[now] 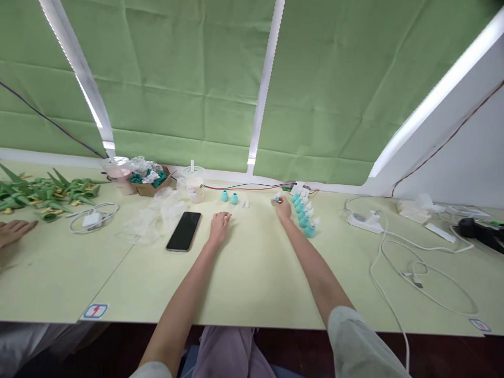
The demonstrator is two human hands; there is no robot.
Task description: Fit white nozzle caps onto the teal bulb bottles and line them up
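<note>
One red-bolt label (95, 311); right fingers (282, 206) pinched on a teal-and-white piece (275, 200), left fingers (224, 217) unclear whether apart.

Right sleeve (354, 336) pale grey with a faint green cast, loose-cut, softly creased, its edge ending near the elbow; left sleeve (151, 370) of like colour, only a strip of it showing at the lower border. Left hand (219, 228) and right hand (282, 209) bare, forearms uncovered too, nails too small to make out. Lower garment (226, 353) dusty mauve, lengthwise folds over the lap, trousers or skirt uncertain.
</note>
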